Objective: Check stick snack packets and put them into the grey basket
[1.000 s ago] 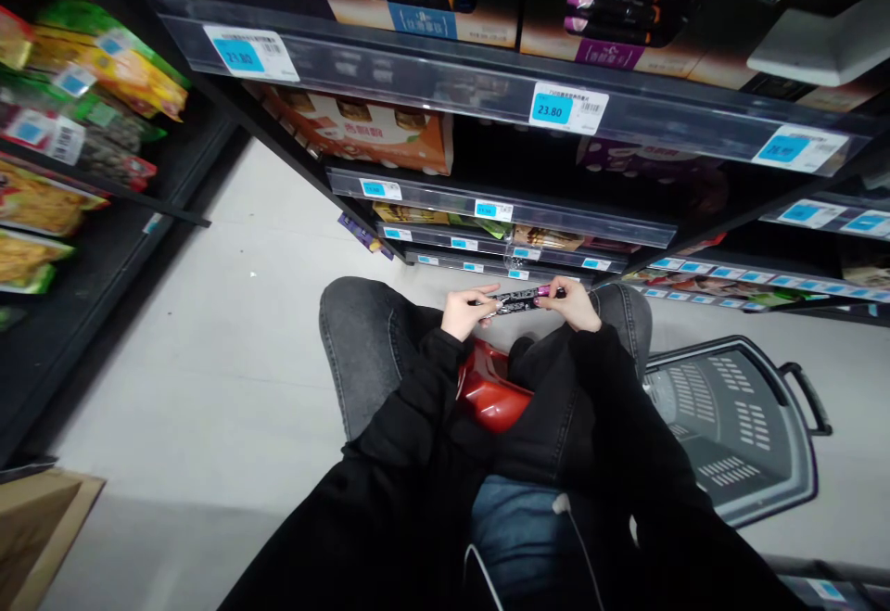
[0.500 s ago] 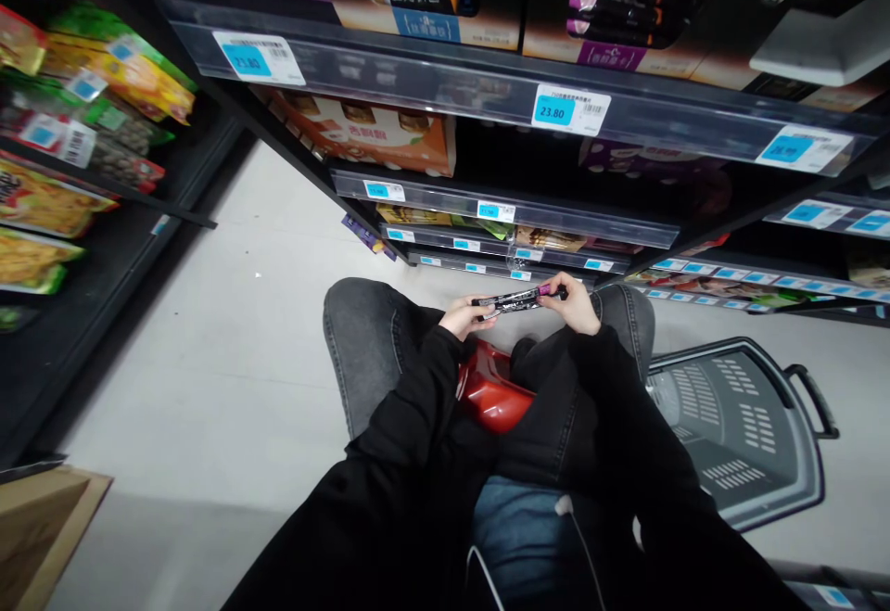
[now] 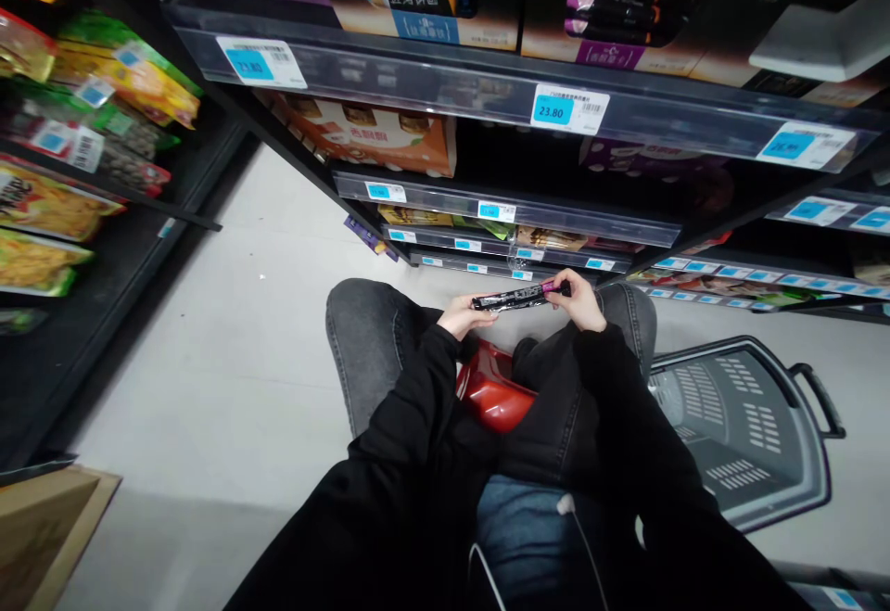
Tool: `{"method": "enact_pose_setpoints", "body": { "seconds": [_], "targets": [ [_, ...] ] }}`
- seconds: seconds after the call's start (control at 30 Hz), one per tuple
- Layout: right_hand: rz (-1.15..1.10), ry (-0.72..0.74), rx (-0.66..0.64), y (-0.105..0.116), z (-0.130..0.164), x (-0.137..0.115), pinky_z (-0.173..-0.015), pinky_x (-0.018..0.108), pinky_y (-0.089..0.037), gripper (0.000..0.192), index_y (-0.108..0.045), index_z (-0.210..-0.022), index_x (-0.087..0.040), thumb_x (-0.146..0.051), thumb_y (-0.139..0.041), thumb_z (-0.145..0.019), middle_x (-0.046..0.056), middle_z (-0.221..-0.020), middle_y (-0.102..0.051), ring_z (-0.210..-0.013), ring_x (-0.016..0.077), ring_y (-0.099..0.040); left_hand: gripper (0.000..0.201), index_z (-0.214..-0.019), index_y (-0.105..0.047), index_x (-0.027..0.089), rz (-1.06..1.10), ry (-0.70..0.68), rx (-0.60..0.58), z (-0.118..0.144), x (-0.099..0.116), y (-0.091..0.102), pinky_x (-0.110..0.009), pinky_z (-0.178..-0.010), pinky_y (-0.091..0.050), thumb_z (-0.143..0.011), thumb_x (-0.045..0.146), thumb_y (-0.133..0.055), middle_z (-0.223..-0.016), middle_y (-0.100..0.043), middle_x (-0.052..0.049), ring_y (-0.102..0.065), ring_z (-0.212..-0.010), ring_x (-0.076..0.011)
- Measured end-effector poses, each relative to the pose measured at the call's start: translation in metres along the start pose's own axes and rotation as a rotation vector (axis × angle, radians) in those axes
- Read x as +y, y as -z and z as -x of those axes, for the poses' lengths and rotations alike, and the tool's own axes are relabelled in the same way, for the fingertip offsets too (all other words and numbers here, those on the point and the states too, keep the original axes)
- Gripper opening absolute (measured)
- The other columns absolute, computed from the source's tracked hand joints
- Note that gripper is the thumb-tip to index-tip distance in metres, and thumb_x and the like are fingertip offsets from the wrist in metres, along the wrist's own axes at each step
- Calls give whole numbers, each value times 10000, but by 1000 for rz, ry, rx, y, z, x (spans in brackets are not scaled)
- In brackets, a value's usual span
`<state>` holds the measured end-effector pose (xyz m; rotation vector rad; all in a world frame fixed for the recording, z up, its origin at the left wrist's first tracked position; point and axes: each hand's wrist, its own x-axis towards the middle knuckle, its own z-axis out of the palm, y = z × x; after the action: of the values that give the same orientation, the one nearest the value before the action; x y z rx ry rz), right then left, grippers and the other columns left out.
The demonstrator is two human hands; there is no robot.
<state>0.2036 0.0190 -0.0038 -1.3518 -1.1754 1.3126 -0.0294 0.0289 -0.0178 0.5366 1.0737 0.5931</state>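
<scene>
A slim black stick packet [image 3: 513, 299] with a purple end and pale print stretches between my hands, above my bent knees. My left hand [image 3: 464, 314] is closed on its left end. The purple right end sits in the fingers of my right hand [image 3: 581, 303], closed around it. Similar black and purple stick packets [image 3: 612, 13] show through the window of a box on the upper shelf. Below my hands, a glossy red thing [image 3: 497, 393] rests between my legs; I cannot make out what it is.
Shelves with price tags [image 3: 570, 110] rise in front of me, holding an orange carton [image 3: 375, 133] lower down. A grey shopping basket [image 3: 755, 426] is on the floor at my right. Bagged snacks [image 3: 125, 73] fill a rack at left, and a cardboard box [image 3: 62, 528] stands at lower left.
The stick packet has turned slightly in my hands, its print now showing differently. My right hand has shifted a little to the right; the view has moved only slightly.
</scene>
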Motion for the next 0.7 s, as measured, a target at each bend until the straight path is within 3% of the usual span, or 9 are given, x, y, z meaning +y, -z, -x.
{"method": "enact_pose_setpoints", "body": {
  "seconds": [0.1,0.27,0.5,0.7],
  "targets": [
    [-30,10,15,4,-1,3,-483,254,-437,251,-440,-684,-193,-219,-675,-600,10,-864,-618,-516,77,-503,436,-901,-668,99,10,-40,-25,2,3,-4,-245,-670,-531,-481,104,-785,-722,-676,-44,-635,-652,-126],
    [-57,1,-1,7,-2,7,-500,260,-446,251,-449,-694,-194,-241,-676,-598,8,-874,-617,-543,84,-507,232,-774,-667,66,40,16,-33,3,5,-5,-284,-664,-548,-597,192,-748,-676,-672,-83,-644,-650,-157],
    [-136,-70,27,5,-3,4,-491,253,-458,236,-507,-776,-218,-233,-650,-589,-2,-819,-562,-664,131,-520,399,-885,-666,82,-24,52,-77,5,7,-6,-287,-649,-550,-501,59,-770,-682,-675,-52,-646,-624,-156],
    [-250,-116,74,4,-2,-3,-570,288,-475,250,-513,-892,-236,-249,-552,-646,19,-890,-590,-730,156,-554,370,-998,-635,96,48,-68,-87,5,5,-7,-330,-734,-540,-632,96,-695,-810,-691,-82,-654,-683,-159]
  ]
}}
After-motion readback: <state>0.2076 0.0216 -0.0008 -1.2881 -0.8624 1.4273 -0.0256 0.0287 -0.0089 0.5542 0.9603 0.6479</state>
